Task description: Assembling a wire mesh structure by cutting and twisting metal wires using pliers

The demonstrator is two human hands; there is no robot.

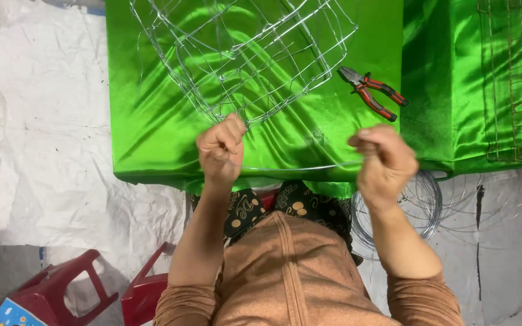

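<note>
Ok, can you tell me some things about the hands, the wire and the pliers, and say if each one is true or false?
1. Both hands, the left hand and right hand, pinch a thin wire stretched between them. True.
2. The pliers are in the right hand. False: they lie on the green cloth.
3. The wire basket frame sits on the green cloth. True.
4. The pliers have blue handles. False: red and black.
</note>
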